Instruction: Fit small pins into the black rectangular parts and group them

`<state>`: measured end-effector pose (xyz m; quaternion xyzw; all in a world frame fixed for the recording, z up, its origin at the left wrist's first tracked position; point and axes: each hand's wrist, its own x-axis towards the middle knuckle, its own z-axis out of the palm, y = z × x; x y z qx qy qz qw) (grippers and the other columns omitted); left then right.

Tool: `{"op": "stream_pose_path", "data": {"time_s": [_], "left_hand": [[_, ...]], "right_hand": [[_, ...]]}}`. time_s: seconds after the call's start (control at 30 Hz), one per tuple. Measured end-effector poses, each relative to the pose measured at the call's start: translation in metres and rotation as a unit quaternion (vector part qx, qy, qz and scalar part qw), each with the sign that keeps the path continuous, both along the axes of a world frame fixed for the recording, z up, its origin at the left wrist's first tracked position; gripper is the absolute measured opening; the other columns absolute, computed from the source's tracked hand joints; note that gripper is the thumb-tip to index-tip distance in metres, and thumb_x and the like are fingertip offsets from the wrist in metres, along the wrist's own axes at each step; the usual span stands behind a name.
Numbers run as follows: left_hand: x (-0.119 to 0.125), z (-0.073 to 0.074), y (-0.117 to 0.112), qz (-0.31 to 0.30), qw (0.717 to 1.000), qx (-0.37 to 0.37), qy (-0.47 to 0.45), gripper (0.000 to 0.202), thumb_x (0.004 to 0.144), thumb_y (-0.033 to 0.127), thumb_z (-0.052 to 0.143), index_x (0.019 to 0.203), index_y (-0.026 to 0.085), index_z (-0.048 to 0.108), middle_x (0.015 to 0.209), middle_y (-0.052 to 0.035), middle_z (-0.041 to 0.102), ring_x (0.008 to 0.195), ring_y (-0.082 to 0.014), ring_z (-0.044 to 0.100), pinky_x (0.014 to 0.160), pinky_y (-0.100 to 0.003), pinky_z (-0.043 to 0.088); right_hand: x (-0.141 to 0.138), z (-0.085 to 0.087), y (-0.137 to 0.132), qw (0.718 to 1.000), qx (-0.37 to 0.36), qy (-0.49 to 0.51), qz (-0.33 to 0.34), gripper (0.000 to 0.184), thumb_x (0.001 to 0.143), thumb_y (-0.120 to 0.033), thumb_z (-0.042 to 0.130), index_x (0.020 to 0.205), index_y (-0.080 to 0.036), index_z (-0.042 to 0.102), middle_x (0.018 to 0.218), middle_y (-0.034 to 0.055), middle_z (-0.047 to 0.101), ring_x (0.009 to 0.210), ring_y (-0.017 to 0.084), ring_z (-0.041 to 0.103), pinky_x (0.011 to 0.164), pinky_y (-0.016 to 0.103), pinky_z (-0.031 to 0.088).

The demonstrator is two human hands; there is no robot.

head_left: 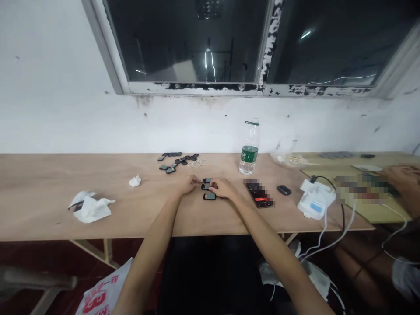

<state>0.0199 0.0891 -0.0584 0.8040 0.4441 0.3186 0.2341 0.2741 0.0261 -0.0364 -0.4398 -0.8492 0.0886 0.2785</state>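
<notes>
Three small black rectangular pieces with grey-green faces lie in a short column on the wooden table: a top piece [207, 180], a middle piece [205, 187] and a bottom piece [209, 197]. My right hand [222, 188] has its curled fingers on the right end of the middle piece. Just left of the column is my left hand [189, 184], its fingertips drawn together near the upper pieces; anything between them is too small to make out. Farther back lie several similar black pieces [170, 169], beside a scatter of tiny white bits [196, 163].
A water bottle [249, 153] stands behind my right hand. To the right are a phone [259, 194], a black oval case [284, 190] and a white device with cables [315, 201]. Crumpled tissues [93, 209] lie left. Another person's hand [402, 175] is at far right.
</notes>
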Motion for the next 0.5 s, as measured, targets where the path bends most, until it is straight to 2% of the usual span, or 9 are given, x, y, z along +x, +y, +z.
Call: {"op": "stream_pose_path", "data": {"time_s": [0.1, 0.2, 0.37, 0.5], "left_hand": [[-0.006, -0.001, 0.0, 0.003, 1.0, -0.006, -0.008, 0.024, 0.074, 0.029, 0.074, 0.095, 0.019, 0.082, 0.098, -0.0093, 0.08, 0.082, -0.0234, 0.072, 0.076, -0.034, 0.058], [-0.008, 0.0, -0.002, 0.011, 0.999, -0.029, -0.019, 0.025, 0.074, 0.032, 0.077, 0.095, 0.019, 0.081, 0.093, -0.0093, 0.08, 0.08, -0.0244, 0.073, 0.074, -0.036, 0.059], [-0.004, 0.004, -0.008, 0.022, 0.999, -0.028, -0.027, 0.03, 0.072, 0.04, 0.085, 0.092, 0.018, 0.081, 0.097, -0.0117, 0.08, 0.085, -0.028, 0.074, 0.079, -0.04, 0.06], [0.002, 0.005, -0.01, 0.035, 0.999, -0.022, -0.008, 0.025, 0.076, 0.041, 0.082, 0.088, 0.019, 0.081, 0.092, -0.0102, 0.08, 0.083, -0.0273, 0.073, 0.077, -0.039, 0.059]], "right_hand": [[0.0, -0.002, 0.001, 0.999, -0.018, 0.03, -0.002, 0.014, 0.088, -0.028, 0.077, 0.1, -0.021, 0.08, 0.099, 0.0087, 0.081, 0.085, 0.024, 0.071, 0.078, 0.03, 0.052], [0.0, -0.004, 0.002, 0.996, -0.048, 0.081, 0.002, 0.023, 0.082, -0.028, 0.082, 0.105, -0.023, 0.08, 0.102, 0.0075, 0.081, 0.087, 0.024, 0.072, 0.079, 0.031, 0.054], [0.003, -0.003, 0.002, 0.987, -0.097, 0.13, 0.019, 0.021, 0.077, -0.027, 0.085, 0.096, -0.021, 0.082, 0.088, 0.0047, 0.079, 0.078, 0.022, 0.07, 0.071, 0.029, 0.053], [0.005, 0.0, 0.0, 0.983, -0.1, 0.15, 0.035, 0.023, 0.076, -0.025, 0.084, 0.098, -0.02, 0.08, 0.086, 0.0029, 0.078, 0.076, 0.019, 0.068, 0.071, 0.028, 0.052]]}}
